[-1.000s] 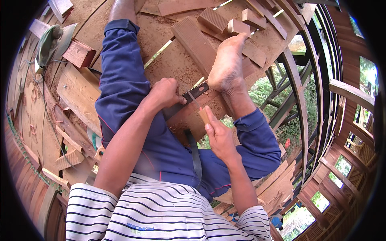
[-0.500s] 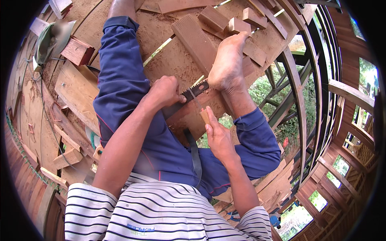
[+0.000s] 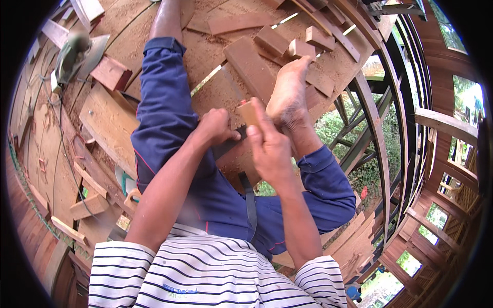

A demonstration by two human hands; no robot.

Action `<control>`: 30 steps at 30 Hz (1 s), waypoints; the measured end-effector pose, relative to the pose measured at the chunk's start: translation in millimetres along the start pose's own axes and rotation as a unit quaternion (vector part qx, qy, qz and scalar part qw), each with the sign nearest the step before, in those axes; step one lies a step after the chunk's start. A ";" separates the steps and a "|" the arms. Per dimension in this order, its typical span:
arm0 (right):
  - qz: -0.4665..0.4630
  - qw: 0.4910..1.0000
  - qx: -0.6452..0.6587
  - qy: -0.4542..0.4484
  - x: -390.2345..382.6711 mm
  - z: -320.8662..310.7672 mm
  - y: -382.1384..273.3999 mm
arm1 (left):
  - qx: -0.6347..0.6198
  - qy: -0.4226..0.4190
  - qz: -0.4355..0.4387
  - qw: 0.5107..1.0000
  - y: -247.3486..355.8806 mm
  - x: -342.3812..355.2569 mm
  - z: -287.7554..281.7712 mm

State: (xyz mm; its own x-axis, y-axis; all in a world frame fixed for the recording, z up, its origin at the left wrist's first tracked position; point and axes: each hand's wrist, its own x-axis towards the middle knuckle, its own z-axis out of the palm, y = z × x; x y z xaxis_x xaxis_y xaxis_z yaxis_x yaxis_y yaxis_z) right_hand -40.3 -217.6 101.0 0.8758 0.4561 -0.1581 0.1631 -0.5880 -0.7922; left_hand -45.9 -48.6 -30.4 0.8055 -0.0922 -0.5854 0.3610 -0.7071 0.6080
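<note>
My left hand (image 3: 217, 127) is closed on a dark toothed saw blade (image 3: 228, 147) lying between my legs over a reddish board. My right hand (image 3: 268, 150) grips the wooden handle of a file (image 3: 247, 112); the file's thin metal shaft points up and away, above the saw. My bare right foot (image 3: 289, 87) is beside the saw's far end, which is largely hidden by my right hand. A dark flat strap (image 3: 248, 210) hangs between my thighs.
Several wood blocks (image 3: 269, 41) and boards (image 3: 244, 69) lie on the dusty plank platform beyond my feet. An open dark frame (image 3: 395, 87), with greenery below, is at the right. A green-grey object (image 3: 69, 64), cables and offcuts lie at the left.
My right hand has moved up and away with the file, over the saw. My left hand and legs appear slightly lower and farther right in the picture.
</note>
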 end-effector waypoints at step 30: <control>0.182 0.954 -0.178 -0.157 -82.0 -10.3 41.4 | 0.003 -0.004 0.021 1.000 5.9 -10.8 -5.9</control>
State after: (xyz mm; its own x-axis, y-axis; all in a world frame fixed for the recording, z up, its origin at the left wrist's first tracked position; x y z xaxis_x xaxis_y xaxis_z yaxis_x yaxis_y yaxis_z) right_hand -100.7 -286.2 87.2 0.7343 0.3238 -0.5967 0.0671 -0.9092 -0.4108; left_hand -49.7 -47.6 -17.3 0.8157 -0.1279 -0.5641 0.3241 -0.7066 0.6290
